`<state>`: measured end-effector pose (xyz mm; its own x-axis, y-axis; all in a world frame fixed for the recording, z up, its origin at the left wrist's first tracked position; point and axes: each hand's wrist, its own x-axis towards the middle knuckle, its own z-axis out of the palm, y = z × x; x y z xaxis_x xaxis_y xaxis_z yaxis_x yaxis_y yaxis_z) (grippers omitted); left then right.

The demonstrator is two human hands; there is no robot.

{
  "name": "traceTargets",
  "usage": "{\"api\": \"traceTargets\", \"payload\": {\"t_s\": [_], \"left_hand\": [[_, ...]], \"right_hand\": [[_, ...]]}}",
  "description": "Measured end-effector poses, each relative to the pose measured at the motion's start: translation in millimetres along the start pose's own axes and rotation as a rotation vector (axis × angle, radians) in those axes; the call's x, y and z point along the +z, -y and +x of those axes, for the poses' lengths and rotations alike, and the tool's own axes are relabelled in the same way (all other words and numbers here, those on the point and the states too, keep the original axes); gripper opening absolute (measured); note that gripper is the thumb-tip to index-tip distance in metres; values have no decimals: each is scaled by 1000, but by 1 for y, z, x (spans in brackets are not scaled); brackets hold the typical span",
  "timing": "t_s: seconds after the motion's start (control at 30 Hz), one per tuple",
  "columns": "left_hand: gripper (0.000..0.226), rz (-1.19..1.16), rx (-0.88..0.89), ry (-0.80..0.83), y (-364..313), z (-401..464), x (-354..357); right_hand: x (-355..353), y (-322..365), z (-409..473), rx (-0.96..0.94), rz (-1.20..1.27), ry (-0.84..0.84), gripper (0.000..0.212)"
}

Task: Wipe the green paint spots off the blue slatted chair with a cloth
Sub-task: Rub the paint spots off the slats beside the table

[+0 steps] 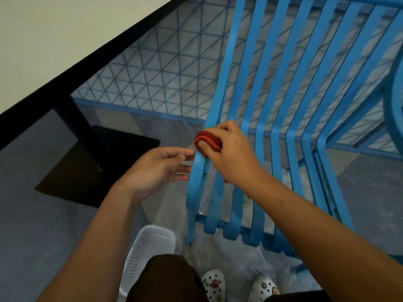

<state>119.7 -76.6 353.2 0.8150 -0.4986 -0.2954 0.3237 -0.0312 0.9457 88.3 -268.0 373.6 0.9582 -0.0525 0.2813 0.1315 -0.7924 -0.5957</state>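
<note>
Grey floor (pixel 32 214) fills the lower part of the head view, with a pale protective sheet (pixel 229 258) spread under the blue slatted chair (pixel 283 105). At upper left stands a bench (pixel 43 40) with a light top, dark edge and black pedestal base (pixel 98 166). A blue mesh panel (pixel 163 73) runs behind the chair. A white perforated basket (pixel 148 247) sits on the floor near the person's feet.

The right hand (pixel 231 153) presses a folded red cloth (pixel 207 139) against the chair's outermost left slat, where seat meets back. Its fingers (pixel 201 147) are clamped on the cloth (folding probably gives a firmer pad for rubbing). The left hand (pixel 157 168) hovers just beside that slat, palm up, fingers apart and holding nothing; it is likely positioned to steady the frame.

Small green paint spots (pixel 206 174) show along the slat edge just below the cloth. Judged from this, wiping is in progress and spots remain.
</note>
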Motion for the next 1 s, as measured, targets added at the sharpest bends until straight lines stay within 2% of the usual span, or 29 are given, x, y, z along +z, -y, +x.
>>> {"api": "traceTargets", "payload": {"t_s": [0.1, 0.23, 0.47, 0.6, 0.8, 0.9, 1.0], "left_hand": [[40, -24, -26, 16, 7, -15, -1], [51, 80, -1, 16, 17, -28, -6], [39, 248, 33, 58, 23, -34, 0], [46, 193, -9, 63, 24, -32, -3], [83, 154, -99, 93, 19, -26, -13], [91, 122, -140, 127, 17, -24, -15], [89, 86, -141, 138, 16, -23, -15]], "right_hand": [[4, 3, -18, -31, 32, -17, 29], [18, 3, -49, -62, 136, -49, 35], [72, -4, -119, -68, 160, -99, 39], [70, 0, -113, -70, 185, -175, 37], [36, 17, -51, 71, 231, -288, 33], [40, 18, -53, 36, 210, -302, 35], [56, 10, -86, -69, 154, -238, 40]]}}
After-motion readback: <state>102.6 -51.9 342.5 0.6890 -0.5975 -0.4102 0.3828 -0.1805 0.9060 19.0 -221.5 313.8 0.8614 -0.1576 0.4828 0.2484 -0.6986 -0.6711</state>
